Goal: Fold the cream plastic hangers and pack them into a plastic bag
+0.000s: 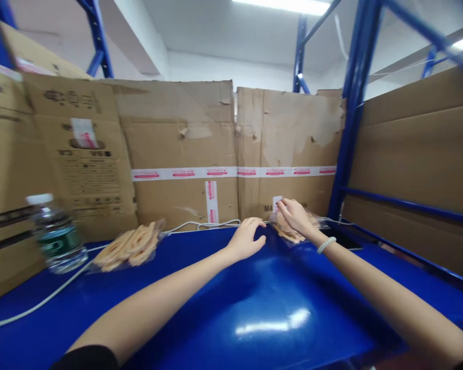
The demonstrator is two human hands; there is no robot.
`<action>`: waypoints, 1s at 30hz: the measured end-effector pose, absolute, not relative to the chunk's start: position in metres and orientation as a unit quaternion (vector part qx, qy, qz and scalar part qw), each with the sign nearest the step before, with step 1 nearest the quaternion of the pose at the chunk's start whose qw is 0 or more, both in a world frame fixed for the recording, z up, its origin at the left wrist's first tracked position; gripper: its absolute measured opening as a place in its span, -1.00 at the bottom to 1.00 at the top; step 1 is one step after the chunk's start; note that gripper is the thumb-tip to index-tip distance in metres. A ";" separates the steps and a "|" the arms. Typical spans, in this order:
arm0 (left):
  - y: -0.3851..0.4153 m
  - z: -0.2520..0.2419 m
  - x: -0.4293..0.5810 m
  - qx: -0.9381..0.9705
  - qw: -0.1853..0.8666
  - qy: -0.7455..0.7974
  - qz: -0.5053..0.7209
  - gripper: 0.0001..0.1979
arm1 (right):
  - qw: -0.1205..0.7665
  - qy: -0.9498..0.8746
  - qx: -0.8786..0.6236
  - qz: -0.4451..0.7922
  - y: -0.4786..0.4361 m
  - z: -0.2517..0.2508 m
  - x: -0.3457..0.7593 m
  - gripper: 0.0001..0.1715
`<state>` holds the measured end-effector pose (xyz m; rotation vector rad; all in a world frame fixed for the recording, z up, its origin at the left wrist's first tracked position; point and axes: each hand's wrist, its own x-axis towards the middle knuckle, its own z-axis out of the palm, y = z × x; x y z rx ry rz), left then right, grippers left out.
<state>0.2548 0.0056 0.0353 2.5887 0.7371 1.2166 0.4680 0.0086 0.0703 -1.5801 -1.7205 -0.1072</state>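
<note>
My left hand [247,240] hovers over the middle of the blue tabletop [270,288], its thumb and fingers apart and nothing in it. Farther right, my right hand [294,216], with a pale beaded bracelet [326,245] at the wrist, is in front of a clear plastic bag of flat beige pieces [289,236]. Its fingers are stretched out and slightly bent; whether they touch the bag I cannot tell. A second clear bag of beige pieces [129,246] lies at the left. What exactly the pieces are is unclear.
A water bottle [59,239] with a white cap stands at the left. Cardboard sheets [181,139] with tape line the back. A white cable [42,306] runs across the left side and along the back. A dark flat object [341,240] lies behind my right wrist, beside a blue rack post [351,113].
</note>
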 end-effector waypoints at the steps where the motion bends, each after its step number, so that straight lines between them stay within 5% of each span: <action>1: -0.002 0.037 0.227 0.871 0.082 0.254 0.413 -0.71 | 0.405 -0.691 -0.599 -0.016 0.008 0.067 0.450 -0.66; 10: -0.016 0.046 -0.013 0.680 -0.047 0.544 0.489 -0.87 | 0.415 -0.694 -0.465 0.362 0.025 0.044 0.240 -0.77; 14: -0.002 0.028 -0.078 0.574 -0.053 0.667 0.473 -0.76 | 0.362 -0.653 -0.460 0.481 0.041 0.044 0.156 -0.74; 23: 0.027 -0.005 -0.109 0.511 0.036 0.760 0.399 -0.71 | 0.270 -0.609 -0.521 0.533 0.078 0.044 0.079 -0.68; 30: 0.026 -0.001 -0.109 0.512 0.032 0.717 0.472 -0.70 | 0.278 -0.630 -0.527 0.498 0.070 0.048 0.066 -0.74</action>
